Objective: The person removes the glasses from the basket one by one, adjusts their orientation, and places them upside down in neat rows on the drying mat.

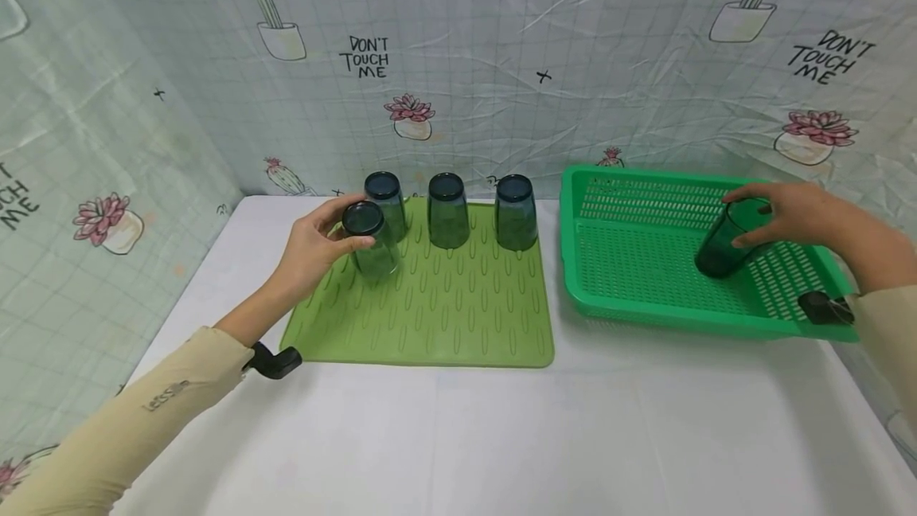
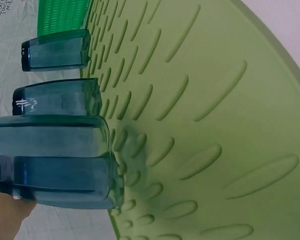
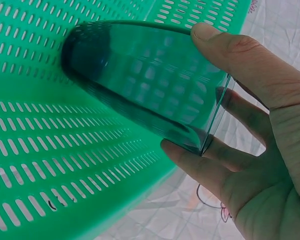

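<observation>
On mat point(image 1: 458, 325): left hand point(image 1: 311, 249) grips upside-down glass point(image 1: 368, 241), axis vertical. Right hand point(image 1: 781, 213) grips tilted glass point(image 1: 727, 241) inside basket point(image 1: 630, 305).

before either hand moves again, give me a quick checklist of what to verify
1. Left hand grips the front glass: ok.
2. Front glass seated flat on the green mat: cannot tell.
3. Three glasses in the back row stand upside down, apart from each other: ok.
4. Right hand grips the tilted glass near its rim: ok.
5. Tilted glass clear of the green basket wall: cannot tell.
6. Mat has free space beside the front glass: ok.
</observation>
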Demonstrator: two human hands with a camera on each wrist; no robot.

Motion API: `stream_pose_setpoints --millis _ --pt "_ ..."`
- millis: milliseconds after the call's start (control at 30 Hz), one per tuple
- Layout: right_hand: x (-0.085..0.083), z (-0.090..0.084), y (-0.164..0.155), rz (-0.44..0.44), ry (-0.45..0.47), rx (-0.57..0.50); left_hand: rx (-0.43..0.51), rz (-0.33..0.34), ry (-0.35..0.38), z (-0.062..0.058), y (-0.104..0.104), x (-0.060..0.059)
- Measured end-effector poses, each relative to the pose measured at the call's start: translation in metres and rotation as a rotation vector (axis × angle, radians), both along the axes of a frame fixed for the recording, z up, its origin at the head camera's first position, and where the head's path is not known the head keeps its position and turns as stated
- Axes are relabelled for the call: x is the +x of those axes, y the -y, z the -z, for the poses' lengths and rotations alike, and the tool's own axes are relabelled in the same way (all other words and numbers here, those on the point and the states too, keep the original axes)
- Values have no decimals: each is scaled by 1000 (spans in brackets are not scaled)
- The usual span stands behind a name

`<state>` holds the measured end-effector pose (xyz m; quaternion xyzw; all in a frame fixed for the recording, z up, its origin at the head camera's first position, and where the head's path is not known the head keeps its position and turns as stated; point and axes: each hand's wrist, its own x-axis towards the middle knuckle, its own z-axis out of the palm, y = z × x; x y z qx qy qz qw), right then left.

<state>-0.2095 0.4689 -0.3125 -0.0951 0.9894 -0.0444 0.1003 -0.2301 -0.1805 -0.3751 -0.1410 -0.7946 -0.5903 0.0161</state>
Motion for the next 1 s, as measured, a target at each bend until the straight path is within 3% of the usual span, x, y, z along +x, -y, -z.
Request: stream_pose_setpoints --millis 267,700,833,900,1000 --pt "1 -1 1 12 10 -1 -30 -19 -8 7 3 -7" --pt "-1 1 -2 -39 24 28 -71 -9 43 24 4 -16" --pt "0 1 -5 -37 39 48 -128 -3 2 26 5 -19" --pt "0 2 -6 -25 38 52 -164 -5 -21 19 3 -13" --pt "-1 2 -4 -12 34 59 -193 -11 -31 20 5 -13"
